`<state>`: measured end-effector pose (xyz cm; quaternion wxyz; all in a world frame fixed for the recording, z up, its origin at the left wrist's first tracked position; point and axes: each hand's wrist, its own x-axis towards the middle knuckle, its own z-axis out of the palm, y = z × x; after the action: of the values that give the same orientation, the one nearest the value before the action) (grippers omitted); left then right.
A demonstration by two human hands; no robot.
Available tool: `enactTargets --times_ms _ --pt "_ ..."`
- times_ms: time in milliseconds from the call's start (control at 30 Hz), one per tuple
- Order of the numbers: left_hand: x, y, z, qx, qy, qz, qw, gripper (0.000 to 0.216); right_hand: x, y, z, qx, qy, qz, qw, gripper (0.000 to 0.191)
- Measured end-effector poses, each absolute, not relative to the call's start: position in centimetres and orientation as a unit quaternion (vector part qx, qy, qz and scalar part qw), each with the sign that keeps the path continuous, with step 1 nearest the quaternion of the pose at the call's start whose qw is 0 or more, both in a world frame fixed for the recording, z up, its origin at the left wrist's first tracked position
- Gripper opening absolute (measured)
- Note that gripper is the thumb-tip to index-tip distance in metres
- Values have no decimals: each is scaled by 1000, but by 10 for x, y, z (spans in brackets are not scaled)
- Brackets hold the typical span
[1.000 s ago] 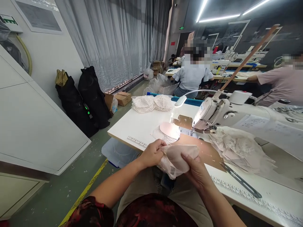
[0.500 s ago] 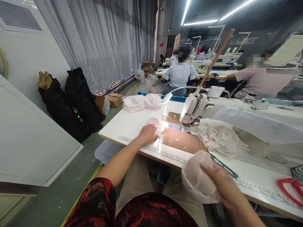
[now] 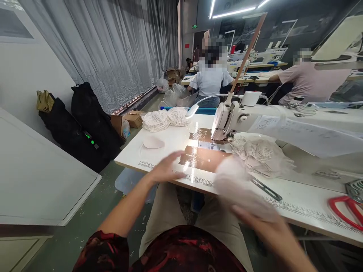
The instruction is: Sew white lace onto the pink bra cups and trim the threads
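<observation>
My left hand [image 3: 166,168] hovers over the table's front edge, fingers apart and holding nothing. Beyond it, a pale pink bra cup [image 3: 153,142] lies on the white table [image 3: 133,149], apart from the hand. In my right hand [image 3: 255,217] is a whitish, sheer-covered bra cup [image 3: 231,179], smeared by motion and raised above the front edge. The sewing machine [image 3: 222,122] stands beyond the hands, its needle area lit by a small lamp [image 3: 193,110]. Brown sheets [image 3: 204,158] cover part of the surface before the needle.
Lace cups [image 3: 155,121] are stacked at the back left. A heap of lace pieces [image 3: 259,155] lies under the machine arm. A dark slotted tool [image 3: 266,189] and red-handled scissors [image 3: 346,211] lie on the right. Other people [image 3: 212,81] sit at machines ahead.
My left hand has let go of the pale pink cup, which now lies farther left, and has drawn back nearer. My right hand has moved its cup slightly upward, turning it.
</observation>
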<state>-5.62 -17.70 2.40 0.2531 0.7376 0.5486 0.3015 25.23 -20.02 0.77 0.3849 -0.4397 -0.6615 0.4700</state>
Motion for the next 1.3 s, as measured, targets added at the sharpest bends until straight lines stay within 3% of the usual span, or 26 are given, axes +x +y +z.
enactTargets --times_ms 67,167,267,333,400,500,600,667,767,867,967,1067,1133,1267,1300 --pt "-22 -193 25 750 359 269 486 87 237 -212 14 -330 -709 538 314 22" --pt "6 -211 19 685 272 194 648 59 222 -214 23 -262 -796 474 271 2" --pt "1 -220 9 672 427 239 556 29 232 -207 25 -304 -843 280 344 17" --pt "-8 -225 3 661 545 293 424 23 245 -204 24 -348 -826 182 403 19" --pt "-13 -230 1 621 588 340 391 23 252 -203 20 -400 -783 138 456 18" --pt "-6 -239 4 564 457 384 571 43 244 -202 12 -450 -739 244 439 6" --pt "9 -246 12 545 250 358 715 78 224 -203 -1 -362 -692 547 301 11" --pt "14 -246 14 544 205 359 730 90 214 -206 -11 -295 -605 698 244 15" --pt "11 -244 9 544 309 442 643 84 208 -211 -21 -258 -491 801 225 21" --pt "3 -243 -1 544 424 431 582 75 209 -214 -21 -246 -451 827 229 25" --pt "0 -246 -10 491 428 371 662 41 211 -214 -18 -291 -421 805 299 26" --pt "1 -250 -19 404 465 413 671 12 213 -212 -19 -341 -412 756 378 41" --pt "4 -251 -23 355 484 449 662 6 214 -210 -22 -361 -424 732 392 52" --pt "18 -253 -26 283 457 523 661 10 215 -208 -28 -391 -464 689 397 24" --pt "22 -253 -26 269 454 550 648 16 215 -208 -29 -382 -462 692 402 26"
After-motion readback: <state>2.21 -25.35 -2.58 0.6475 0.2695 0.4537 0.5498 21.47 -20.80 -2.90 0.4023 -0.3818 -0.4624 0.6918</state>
